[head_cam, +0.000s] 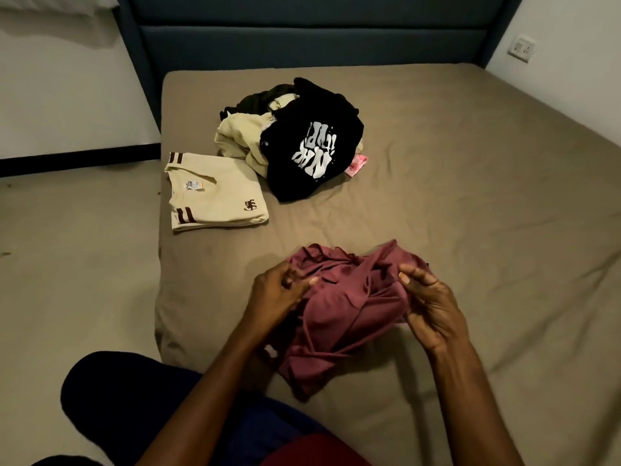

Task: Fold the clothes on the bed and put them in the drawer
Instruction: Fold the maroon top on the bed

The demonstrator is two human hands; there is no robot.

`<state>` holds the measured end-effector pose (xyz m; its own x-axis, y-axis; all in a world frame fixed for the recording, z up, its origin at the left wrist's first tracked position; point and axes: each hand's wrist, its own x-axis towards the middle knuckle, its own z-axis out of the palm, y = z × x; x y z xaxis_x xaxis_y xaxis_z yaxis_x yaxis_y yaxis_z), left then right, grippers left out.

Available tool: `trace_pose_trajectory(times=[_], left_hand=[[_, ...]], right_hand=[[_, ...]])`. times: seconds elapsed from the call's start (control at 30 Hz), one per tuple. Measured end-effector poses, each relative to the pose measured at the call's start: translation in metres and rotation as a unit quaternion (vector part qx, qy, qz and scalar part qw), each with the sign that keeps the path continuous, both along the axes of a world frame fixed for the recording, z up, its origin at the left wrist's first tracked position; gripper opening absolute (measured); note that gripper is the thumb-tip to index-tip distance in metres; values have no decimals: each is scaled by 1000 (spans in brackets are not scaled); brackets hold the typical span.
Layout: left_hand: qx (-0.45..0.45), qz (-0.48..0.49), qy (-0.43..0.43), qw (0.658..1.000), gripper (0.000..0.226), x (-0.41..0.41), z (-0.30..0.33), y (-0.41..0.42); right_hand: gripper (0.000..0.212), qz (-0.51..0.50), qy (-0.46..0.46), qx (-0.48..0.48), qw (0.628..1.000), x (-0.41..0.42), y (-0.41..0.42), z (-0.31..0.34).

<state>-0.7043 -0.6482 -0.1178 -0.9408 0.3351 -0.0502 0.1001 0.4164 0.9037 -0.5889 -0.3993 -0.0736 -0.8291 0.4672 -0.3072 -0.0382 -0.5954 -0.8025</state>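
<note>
Maroon garment point(339, 304) bunched lower centre, long axis upright; left hand point(279, 297) grips left edge, right hand point(430, 307) right edge.

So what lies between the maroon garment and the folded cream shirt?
Nothing: in the head view only bare bedsheet separates the maroon garment, gripped by both hands, from the cream shirt.

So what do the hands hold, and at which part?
Both hold the crumpled maroon garment: left hand grips its left edge, right hand its right edge.
</note>
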Motion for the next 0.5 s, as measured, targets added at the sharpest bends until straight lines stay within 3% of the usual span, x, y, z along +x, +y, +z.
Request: trace_pose_trajectory(times=[0.07, 0.13, 0.2, 0.27, 0.37, 0.43, 0.5], left_hand=[[19, -76, -145, 986, 50, 6, 26, 27], [29, -138, -280, 950, 62, 11, 41, 53], [89, -175, -341, 919, 40, 15, 46, 76], [147, -160, -379, 899, 15, 14, 53, 89], [248, -128, -425, 861, 12, -2, 64, 85], [286, -76, -389, 872, 14, -20, 72, 69], [203, -8, -259, 944, 16, -43, 79, 47]], right_hand=[[27, 21, 45, 16, 999, -1, 6, 19], [25, 55, 79, 11, 995, -3, 7, 32], [16, 94, 99, 7, 991, -5, 4, 39], [20, 101, 98, 8, 990, -8, 5, 42], [37, 34, 61, 55, 996, -9, 25, 51], [32, 19, 43, 119, 992, -7, 49, 58], [36, -12, -11, 248, 968, -8, 77, 67]])
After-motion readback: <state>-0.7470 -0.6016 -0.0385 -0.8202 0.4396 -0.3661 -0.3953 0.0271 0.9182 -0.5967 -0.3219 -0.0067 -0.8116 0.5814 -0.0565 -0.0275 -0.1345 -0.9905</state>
